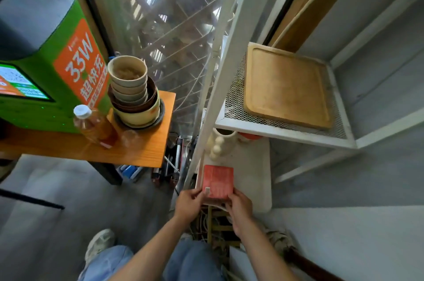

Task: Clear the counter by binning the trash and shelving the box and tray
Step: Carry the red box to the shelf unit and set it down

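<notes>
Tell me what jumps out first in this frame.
The red box, low at centre, gripped by the left hand and right hand over the white lower shelf. Above it, a wooden tray lies on the mesh shelf. At left, stacked bowls and a bottle sit on the orange counter.

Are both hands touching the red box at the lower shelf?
Touching. The head view shows left hand and right hand gripping the red box by its near corners.
</notes>
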